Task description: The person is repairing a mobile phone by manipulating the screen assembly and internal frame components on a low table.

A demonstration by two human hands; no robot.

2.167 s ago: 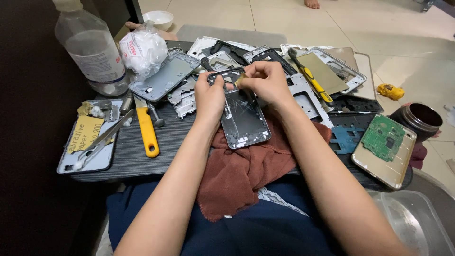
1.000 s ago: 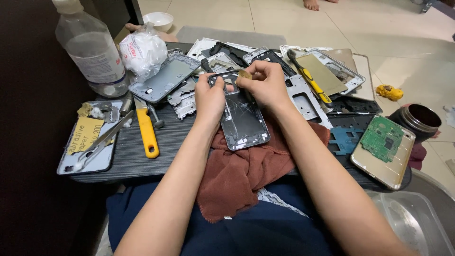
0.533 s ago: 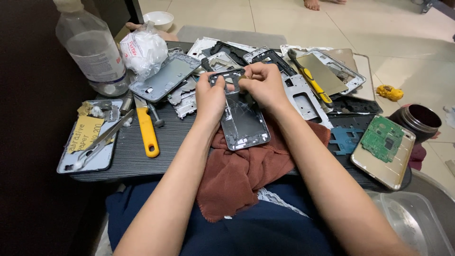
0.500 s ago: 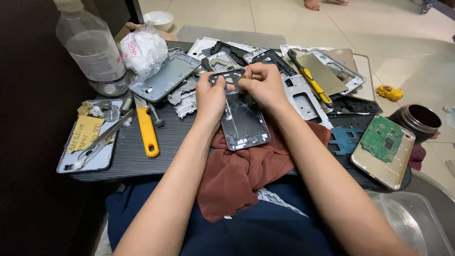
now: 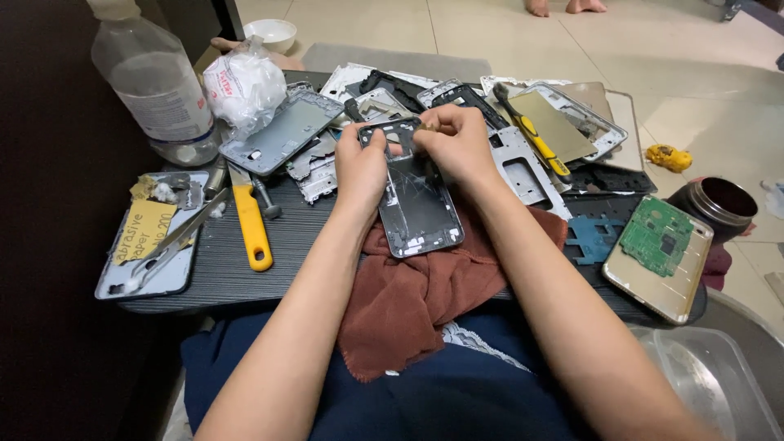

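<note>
A dark phone frame [image 5: 418,204] with a cracked inner panel lies on a rust-brown cloth [image 5: 412,290] at the near edge of a low black table [image 5: 220,261]. My left hand [image 5: 360,167] grips the frame's upper left side. My right hand [image 5: 457,145] is closed over the frame's top edge, fingertips pinched on a small part I cannot make out. Both forearms reach in from the bottom.
Several phone shells and back covers [image 5: 282,131] pile up behind the hands. A yellow-handled knife [image 5: 249,219], clear bottle [image 5: 159,86], plastic bag [image 5: 243,86], green circuit board [image 5: 660,235] on a gold cover, dark jar [image 5: 719,204] and yellow-handled screwdriver [image 5: 535,139] lie around. Someone's bare feet [image 5: 563,6] stand at the far edge.
My right hand's fingers have shifted slightly at the frame's top edge. The frame and my left hand stay in place.
</note>
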